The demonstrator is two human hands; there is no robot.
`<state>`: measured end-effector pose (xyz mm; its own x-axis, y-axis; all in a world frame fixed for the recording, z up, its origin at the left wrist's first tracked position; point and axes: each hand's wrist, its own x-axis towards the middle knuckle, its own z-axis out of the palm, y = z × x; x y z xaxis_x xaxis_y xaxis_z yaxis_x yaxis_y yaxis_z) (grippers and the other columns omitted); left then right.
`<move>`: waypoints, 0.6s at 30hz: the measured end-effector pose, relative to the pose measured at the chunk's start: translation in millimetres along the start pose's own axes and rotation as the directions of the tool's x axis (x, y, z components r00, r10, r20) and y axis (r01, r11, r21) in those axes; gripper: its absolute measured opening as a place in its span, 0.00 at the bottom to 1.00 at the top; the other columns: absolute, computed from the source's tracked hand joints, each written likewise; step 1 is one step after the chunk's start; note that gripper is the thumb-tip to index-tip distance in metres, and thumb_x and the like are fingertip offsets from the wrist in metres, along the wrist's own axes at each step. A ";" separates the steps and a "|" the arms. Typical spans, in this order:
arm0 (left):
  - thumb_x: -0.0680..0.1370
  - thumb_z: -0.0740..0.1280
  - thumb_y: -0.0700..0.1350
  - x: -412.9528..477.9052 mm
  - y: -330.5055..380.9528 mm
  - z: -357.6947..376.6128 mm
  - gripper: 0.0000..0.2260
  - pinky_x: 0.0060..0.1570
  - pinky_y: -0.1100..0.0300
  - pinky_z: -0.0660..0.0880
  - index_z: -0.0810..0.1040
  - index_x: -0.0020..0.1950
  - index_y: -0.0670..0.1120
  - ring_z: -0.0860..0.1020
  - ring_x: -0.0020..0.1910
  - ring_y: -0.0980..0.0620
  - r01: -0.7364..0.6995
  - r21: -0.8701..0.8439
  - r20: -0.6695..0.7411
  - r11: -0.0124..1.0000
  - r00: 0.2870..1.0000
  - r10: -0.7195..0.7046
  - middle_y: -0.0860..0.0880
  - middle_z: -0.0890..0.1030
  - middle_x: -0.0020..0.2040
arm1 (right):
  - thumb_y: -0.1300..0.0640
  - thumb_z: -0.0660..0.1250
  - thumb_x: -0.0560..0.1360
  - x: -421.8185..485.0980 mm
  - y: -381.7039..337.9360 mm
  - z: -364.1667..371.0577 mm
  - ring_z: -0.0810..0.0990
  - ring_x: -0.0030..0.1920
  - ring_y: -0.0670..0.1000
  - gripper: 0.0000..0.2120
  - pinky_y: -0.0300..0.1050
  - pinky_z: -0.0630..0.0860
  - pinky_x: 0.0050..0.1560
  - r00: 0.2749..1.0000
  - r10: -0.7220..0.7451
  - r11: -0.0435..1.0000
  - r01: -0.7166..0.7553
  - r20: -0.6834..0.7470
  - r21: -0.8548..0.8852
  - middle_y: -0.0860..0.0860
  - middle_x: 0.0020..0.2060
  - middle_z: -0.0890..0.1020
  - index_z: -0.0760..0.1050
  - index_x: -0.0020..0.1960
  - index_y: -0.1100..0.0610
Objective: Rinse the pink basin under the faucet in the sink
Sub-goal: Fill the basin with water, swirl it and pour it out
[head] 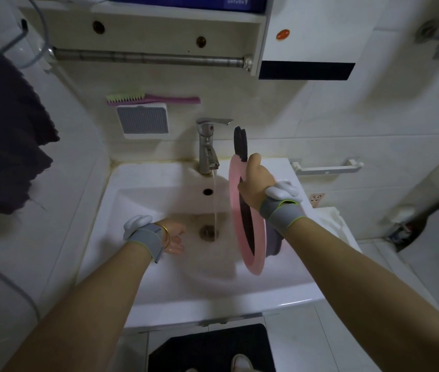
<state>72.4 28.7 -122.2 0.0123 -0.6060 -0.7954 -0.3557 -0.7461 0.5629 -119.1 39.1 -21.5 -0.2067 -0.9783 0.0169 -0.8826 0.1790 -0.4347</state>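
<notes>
The pink basin is right of the frame's centre, tipped on edge over the white sink, its long oval rim running from upper left to lower right and its mouth turned left toward the water. Only a broad, smooth pink rim and a dark inner part show; a dark handle-like tab sticks up from its top end. The right hand is closed around the upper rim, fingers curled over the edge. The left hand hangs low in the bowl at centre left, fingers loosely spread, touching nothing, just left of the round metal drain. Both wrists wear grey bands with white pods; the left also has one thin gold bangle.

One chrome faucet stands at the back of the sink, a thin stream of water falling to the drain, beside the basin and not on it. One pink-handled brush with green bristles lies on a ribbed grey holder on the tiled wall. A dark, frayed cloth hangs at the left of the frame
</notes>
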 end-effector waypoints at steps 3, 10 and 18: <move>0.80 0.58 0.38 9.7 -0.5 4.9 0.08 0.52 0.48 0.76 0.71 0.58 0.38 0.80 0.42 0.42 -0.016 0.013 -0.026 1.000 1.000 0.016 0.37 0.77 0.51 | 0.67 0.58 0.75 -1.5 2.3 -2.4 0.71 0.36 0.58 0.12 0.48 0.66 0.38 1.000 -0.008 0.998 0.009 -0.005 0.063 0.50 0.30 0.65 0.54 0.49 0.58; 0.79 0.57 0.36 40.5 6.8 11.6 0.14 0.51 0.52 0.75 0.75 0.62 0.35 0.78 0.48 0.40 -0.146 0.232 -0.077 0.962 0.983 0.167 0.38 0.77 0.53 | 0.66 0.60 0.74 2.8 16.0 -1.4 0.73 0.38 0.59 0.12 0.49 0.68 0.37 0.992 0.097 0.967 -0.114 0.082 0.229 0.51 0.33 0.68 0.56 0.50 0.58; 0.79 0.56 0.34 94.8 10.6 30.4 0.22 0.70 0.47 0.67 0.63 0.74 0.41 0.70 0.69 0.38 -0.215 0.369 -0.018 0.904 0.971 0.239 0.39 0.70 0.71 | 0.64 0.63 0.73 9.3 36.4 -5.5 0.74 0.39 0.59 0.13 0.48 0.69 0.36 0.979 0.195 0.933 -0.202 0.052 0.297 0.52 0.35 0.71 0.58 0.50 0.59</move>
<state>41.4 -28.3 -198.5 -0.0562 -0.7713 -0.6340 -0.6689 -0.4423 0.5974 -155.5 37.1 -32.2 -0.3530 -0.9285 -0.1150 -0.6565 0.3334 -0.6767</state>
